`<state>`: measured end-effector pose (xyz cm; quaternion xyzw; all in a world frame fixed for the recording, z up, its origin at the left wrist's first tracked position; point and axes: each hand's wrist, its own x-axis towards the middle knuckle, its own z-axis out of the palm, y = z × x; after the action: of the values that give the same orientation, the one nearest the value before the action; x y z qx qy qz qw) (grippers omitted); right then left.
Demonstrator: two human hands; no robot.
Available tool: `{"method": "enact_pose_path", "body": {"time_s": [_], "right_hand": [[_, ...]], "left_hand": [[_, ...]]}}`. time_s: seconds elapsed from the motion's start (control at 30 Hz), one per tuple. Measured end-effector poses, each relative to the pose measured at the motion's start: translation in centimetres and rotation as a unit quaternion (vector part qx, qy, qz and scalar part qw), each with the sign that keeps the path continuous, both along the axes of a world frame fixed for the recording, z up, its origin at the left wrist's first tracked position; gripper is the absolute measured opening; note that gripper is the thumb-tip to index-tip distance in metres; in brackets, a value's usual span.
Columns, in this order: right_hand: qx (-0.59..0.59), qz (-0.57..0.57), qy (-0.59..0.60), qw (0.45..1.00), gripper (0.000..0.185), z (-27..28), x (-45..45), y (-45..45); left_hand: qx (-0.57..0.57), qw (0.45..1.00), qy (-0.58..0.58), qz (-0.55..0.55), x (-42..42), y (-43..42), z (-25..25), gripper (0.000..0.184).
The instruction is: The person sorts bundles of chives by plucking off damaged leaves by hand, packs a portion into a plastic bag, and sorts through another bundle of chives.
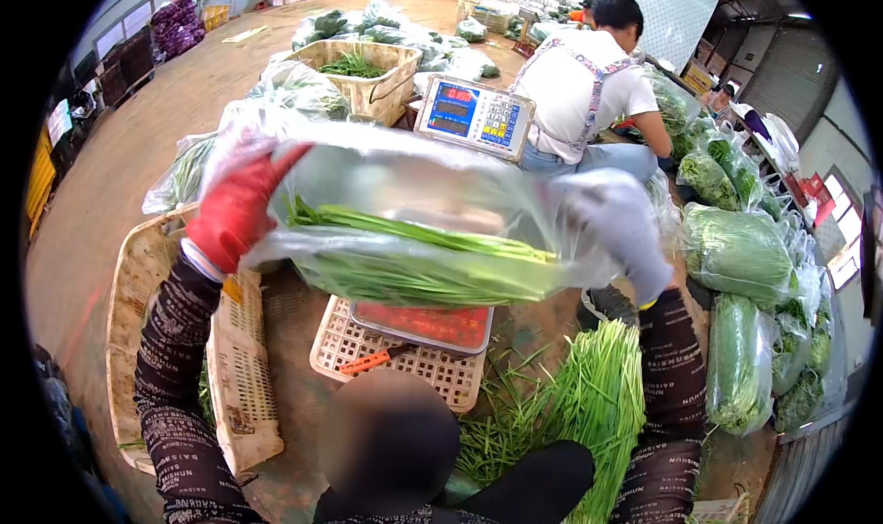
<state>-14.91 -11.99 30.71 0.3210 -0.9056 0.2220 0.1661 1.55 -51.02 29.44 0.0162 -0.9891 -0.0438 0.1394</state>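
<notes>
Just above the scale (423, 329), a clear bag (391, 241) is stretched lengthwise, long greens (432, 289) lying inside it; whether its underside touches the scale cannot be told. The left hand (237, 213) clasps one end, one finger sticking out; the right hand (618, 234) is at the other, too blurred to tell its grip. The filling looks mostly done, while the bag appears not yet closed. To the right of the scale, a loose bundle (602, 386) remains unbagged; farther right, filled bags (740, 253) lie together.
</notes>
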Motion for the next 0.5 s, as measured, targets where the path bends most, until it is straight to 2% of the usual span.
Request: {"method": "enact_pose_path", "body": {"time_s": [0.03, 0.07, 0.1, 0.17, 0.23, 0.27, 0.3, 0.33, 0.4, 0.43, 0.47, 0.5], "right_hand": [[0.084, 0.201, 0.254, 0.942, 0.022, -2.2, -0.7, 1.0], [0.129, 0.127, 0.147, 0.972, 0.024, -4.5, 0.6, 2.0], [0.110, 0.155, 0.045, 0.981, 0.024, -6.5, 1.1, 3.1], [0.130, -0.088, -0.098, 0.983, 0.037, -10.0, 3.6, 4.9], [0.039, -0.081, -0.081, 0.993, 0.038, -10.8, 5.4, 6.2], [0.042, -0.084, -0.084, 0.992, 0.038, -10.6, 6.2, 6.4], [0.074, -0.100, -0.054, 0.991, 0.037, -10.0, 7.1, 6.4], [0.104, -0.115, -0.023, 0.988, 0.037, -9.4, 7.9, 6.2], [0.098, -0.094, -0.003, 0.991, 0.036, -8.2, 9.2, 5.6], [0.093, -0.069, 0.014, 0.993, 0.036, -7.5, 9.9, 5.4], [0.066, -0.059, 0.005, 0.996, 0.032, -6.8, 10.7, 4.9], [0.070, -0.060, 0.004, 0.996, 0.032, -6.5, 11.1, 4.8]], "left_hand": [[-0.067, 0.998, -0.007, -0.016, 0.6, 0.7, -0.9, 0.095], [-0.023, 0.997, -0.018, -0.070, 0.7, -0.3, -3.7, 0.089], [0.021, 0.992, -0.027, -0.123, 0.6, -1.3, -6.6, 0.083], [-0.134, 0.979, 0.024, -0.149, 0.6, 1.3, -8.4, 0.065], [-0.206, 0.972, -0.056, -0.098, 0.1, 3.8, -11.0, 0.047], [-0.202, 0.965, -0.142, -0.091, -0.1, 7.2, -8.7, 0.036], [-0.114, 0.979, -0.095, -0.137, -1.5, 8.7, -9.9, 0.031], [-0.083, 0.966, -0.081, -0.232, -2.2, 10.9, -9.6, 0.032], [0.105, 0.932, 0.003, -0.346, -3.9, 15.6, -10.5, 0.040], [0.248, 0.902, -0.092, -0.342, -5.1, 17.8, -10.0, 0.033], [0.314, 0.893, -0.056, -0.317, -6.8, 19.1, -11.2, 0.026], [0.252, 0.908, -0.055, -0.329, -8.8, 19.2, -11.8, 0.032]]}}
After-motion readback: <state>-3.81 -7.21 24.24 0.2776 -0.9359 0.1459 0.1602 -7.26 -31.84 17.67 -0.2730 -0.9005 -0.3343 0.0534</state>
